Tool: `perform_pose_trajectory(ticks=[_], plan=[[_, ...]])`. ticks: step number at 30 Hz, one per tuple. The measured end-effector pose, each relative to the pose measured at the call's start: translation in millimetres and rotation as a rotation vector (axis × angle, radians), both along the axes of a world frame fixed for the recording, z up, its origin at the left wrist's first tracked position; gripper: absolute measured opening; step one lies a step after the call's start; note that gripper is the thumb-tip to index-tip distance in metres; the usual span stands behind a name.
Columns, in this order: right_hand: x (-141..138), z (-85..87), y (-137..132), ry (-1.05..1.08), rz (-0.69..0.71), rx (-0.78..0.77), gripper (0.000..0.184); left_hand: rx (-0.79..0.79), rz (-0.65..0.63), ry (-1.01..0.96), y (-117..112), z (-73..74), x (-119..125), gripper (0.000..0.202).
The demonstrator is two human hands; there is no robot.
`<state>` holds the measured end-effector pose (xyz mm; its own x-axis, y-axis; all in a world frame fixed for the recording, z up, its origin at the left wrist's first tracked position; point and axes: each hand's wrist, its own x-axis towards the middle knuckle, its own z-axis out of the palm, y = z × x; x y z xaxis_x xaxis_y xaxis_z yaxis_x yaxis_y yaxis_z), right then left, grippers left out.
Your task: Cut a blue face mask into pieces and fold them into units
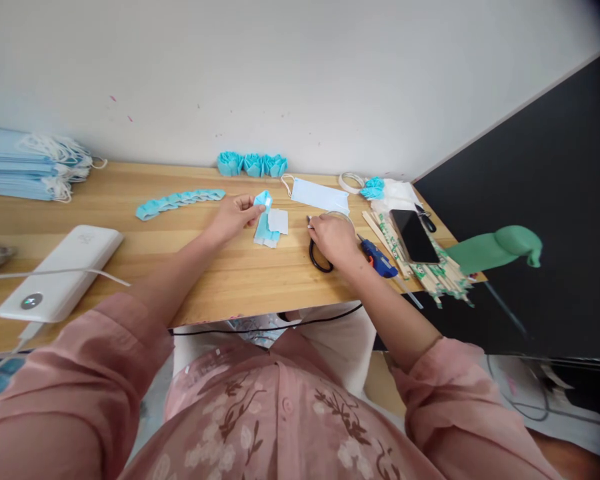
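Note:
My left hand pinches a small folded piece of light-blue mask fabric between thumb and fingers. Just beneath it lie a flat blue strip and a small white square. My right hand is closed over what looks like black-handled scissors; a dark loop shows below the palm, and the rest is mostly hidden. A small metallic tip pokes out by the fingertips. Partly behind that hand sits a clear tape roll.
Three blue fabric flowers stand by the wall, near a flat mask. A folded blue chain and a white power bank lie left, with stacked masks behind. Right are a blue glue gun, phone and wrapped chopsticks.

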<state>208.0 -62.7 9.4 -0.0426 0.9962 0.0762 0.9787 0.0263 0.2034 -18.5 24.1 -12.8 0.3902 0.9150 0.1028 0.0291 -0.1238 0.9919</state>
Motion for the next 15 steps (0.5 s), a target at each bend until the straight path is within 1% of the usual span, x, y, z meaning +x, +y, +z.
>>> perform_pose_trajectory(ticks=[6, 11, 15], plan=[[-3.3, -7.4, 4.2, -0.021, -0.017, 0.033, 0.031, -0.020, 0.003, 0.012, 1.7, -2.1, 0.5, 0.025], [-1.8, -8.3, 5.5, -0.023, -0.045, 0.036, 0.031, -0.008, 0.007, 0.009, 1.4, -0.7, 0.4, 0.027], [1.7, -13.5, 3.7, 0.022, -0.097, 0.092, 0.033, 0.002, 0.004, 0.000, -0.3, 1.3, 0.4, 0.028]])
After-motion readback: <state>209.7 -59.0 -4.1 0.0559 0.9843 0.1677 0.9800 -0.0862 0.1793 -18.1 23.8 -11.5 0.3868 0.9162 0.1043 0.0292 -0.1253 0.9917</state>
